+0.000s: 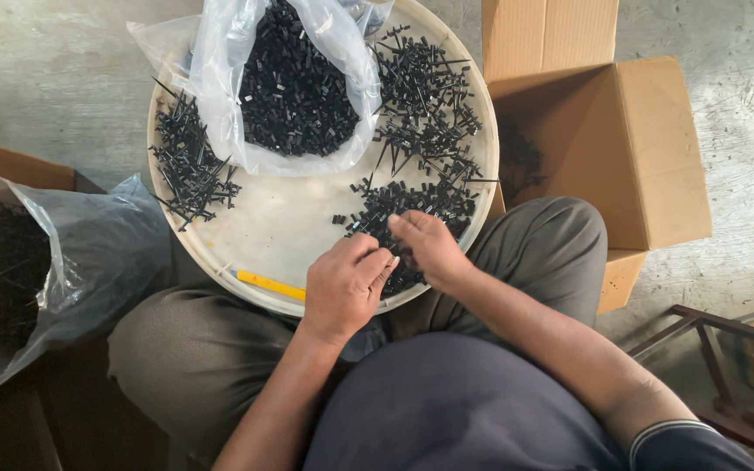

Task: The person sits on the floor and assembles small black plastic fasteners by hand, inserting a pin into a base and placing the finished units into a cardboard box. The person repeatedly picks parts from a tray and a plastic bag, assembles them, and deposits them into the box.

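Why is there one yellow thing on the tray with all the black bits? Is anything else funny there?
The yellow stick lies alone at the near rim of the round white tray, beside the left hand; it is the only coloured piece among the black plastic parts. Nothing looks spilled or broken; the pieces stay on the tray.

Matt black plastic pieces (412, 205), glossy plastic bag (220, 52)

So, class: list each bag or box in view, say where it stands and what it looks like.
Clear plastic bag: on the round tray's far side, open, full of small black parts.
Second clear bag: left of the tray, crumpled, holding black parts.
Cardboard box: right of the tray, brown, flaps open.
Brown cardboard: behind the left bag; only an edge shows.
No labels, signs or screens.
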